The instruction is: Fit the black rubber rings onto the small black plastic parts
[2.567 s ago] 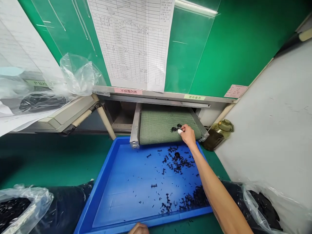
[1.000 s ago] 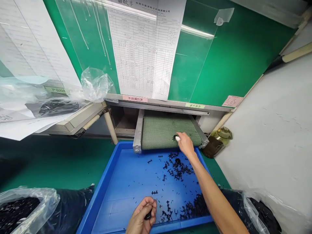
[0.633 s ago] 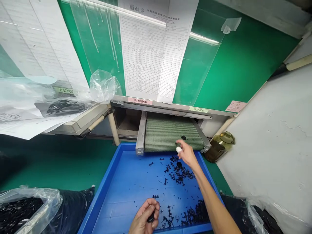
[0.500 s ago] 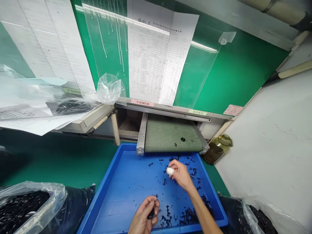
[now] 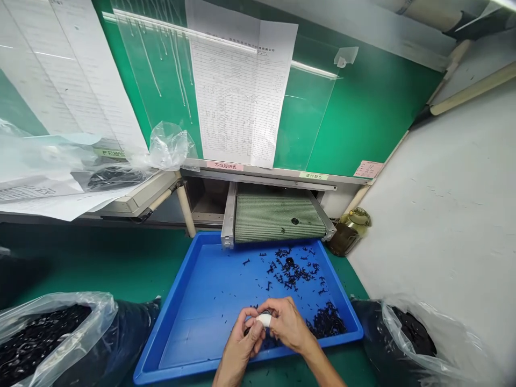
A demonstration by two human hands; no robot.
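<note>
The bright blue plastic tray (image 5: pixel 177 317) looks smooth and faintly glossy. The woven green mesh belt (image 5: pixel 274 217) is matt and rough, beside a brushed grey metal rail (image 5: pixel 228 215). The clear crinkled plastic bag (image 5: pixel 80 317) shines, while the white paper sheet (image 5: pixel 237 91) stays matt.

Head cam, worn on person, looks fwd & down from close range over blue tray (image 5: pixel 161 317); green wall (image 5: pixel 363 118) at top of frame, left hand (image 5: pixel 239 344) & right hand (image 5: pixel 288 322) at bottom.
</note>
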